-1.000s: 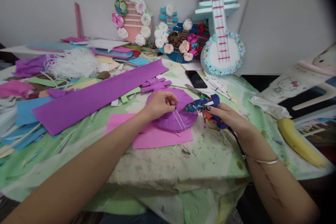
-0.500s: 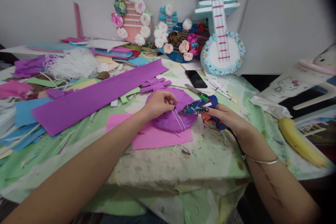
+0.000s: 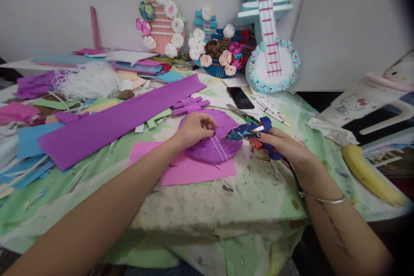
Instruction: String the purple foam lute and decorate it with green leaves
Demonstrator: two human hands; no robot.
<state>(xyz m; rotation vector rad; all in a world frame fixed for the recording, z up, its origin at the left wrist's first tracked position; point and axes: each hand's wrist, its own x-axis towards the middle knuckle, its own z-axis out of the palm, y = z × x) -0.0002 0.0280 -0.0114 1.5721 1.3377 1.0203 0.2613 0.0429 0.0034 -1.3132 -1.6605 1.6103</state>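
A round purple foam piece (image 3: pixel 223 125) lies on a pink foam sheet (image 3: pixel 190 169) near the table's middle. Two white strings (image 3: pixel 219 148) run across it. My left hand (image 3: pixel 194 127) rests on the round piece with fingers curled, pinching the upper end of the strings. My right hand (image 3: pixel 280 145) is wrapped round a blue hot glue gun (image 3: pixel 250 130). The gun's nozzle points left at the strings, just short of my left fingertips.
A long purple foam strip (image 3: pixel 116 120) lies to the left amid foam scraps and white cord (image 3: pixel 87 79). Foam guitars with paper flowers (image 3: pixel 270 51) stand at the back. A phone (image 3: pixel 239 97), scissors (image 3: pixel 241 113) and a banana (image 3: pixel 368 174) lie to the right.
The glue gun's nozzle has edged slightly left toward the strings. My left hand has stayed on the purple piece.
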